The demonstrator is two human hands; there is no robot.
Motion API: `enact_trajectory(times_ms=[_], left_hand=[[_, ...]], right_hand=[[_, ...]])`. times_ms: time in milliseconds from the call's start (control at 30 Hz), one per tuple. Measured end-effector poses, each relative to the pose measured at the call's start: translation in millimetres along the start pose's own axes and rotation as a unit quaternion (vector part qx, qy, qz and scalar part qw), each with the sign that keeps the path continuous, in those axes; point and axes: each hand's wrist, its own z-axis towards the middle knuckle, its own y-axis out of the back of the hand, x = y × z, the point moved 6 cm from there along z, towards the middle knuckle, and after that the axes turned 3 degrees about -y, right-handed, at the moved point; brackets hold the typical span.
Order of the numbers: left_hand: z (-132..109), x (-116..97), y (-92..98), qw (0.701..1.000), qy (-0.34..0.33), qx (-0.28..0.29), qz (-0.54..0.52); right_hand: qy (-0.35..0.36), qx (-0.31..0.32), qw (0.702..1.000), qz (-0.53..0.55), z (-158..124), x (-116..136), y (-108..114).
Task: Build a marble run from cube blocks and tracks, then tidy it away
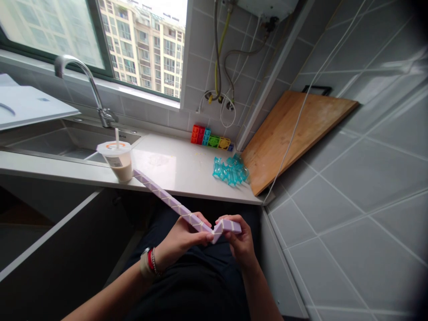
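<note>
A long lavender snake puzzle (167,199) with pale seams between its wedge segments is held in both hands above my lap. My left hand (185,237) is closed round the straight part near the bend, thumb on top. My right hand (241,243) grips the short end, which is bent up and to the right from the long part. The straight part runs up and left, and its far tip reaches the counter edge beside a lidded drink cup (121,162) with a straw.
On the white counter (167,171) lie a crumpled teal translucent plastic piece (230,171) and a row of coloured blocks (210,138) by the wall. A wooden board (294,133) leans at the right, with a white cable across it. A sink (80,138) and faucet (95,89) are at the left.
</note>
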Motion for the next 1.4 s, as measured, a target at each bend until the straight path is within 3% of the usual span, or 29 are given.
enact_trajectory(times_ms=[100,233,400,467,733,900,1167,1400], left_hand=[[-1.5,-4.8,1.8,0.999,-0.031,0.0,0.028],[-4.2,-7.7,6.9,0.986,-0.091,-0.007,0.143],[-6.3,-8.4,4.6,0.973,-0.092,0.046,0.207],[-5.5,-9.0,4.4,0.971,-0.092,0.062,0.21],[1.9,-9.0,10.4,0.956,-0.156,0.074,0.239],[2.9,-10.7,8.2,0.937,-0.211,0.097,0.262],[10.0,6.4,9.3,0.972,-0.176,0.078,0.137],[13.5,13.8,13.7,0.986,-0.155,0.052,0.031]], right_hand=[[-0.012,0.006,0.998,-0.06,1.1,9.4,2.6],[-0.02,0.008,0.987,-0.159,2.4,21.7,6.9],[-0.061,0.134,0.969,-0.198,4.5,33.9,-5.3],[-0.062,0.155,0.963,-0.211,5.0,37.8,-8.6],[-0.055,0.147,0.973,-0.167,5.6,29.2,-12.6],[-0.101,0.169,0.973,-0.12,5.0,14.7,-13.9],[-0.108,0.129,0.982,-0.083,6.8,0.9,-14.0],[-0.085,0.135,0.985,-0.07,4.7,12.4,-19.5]])
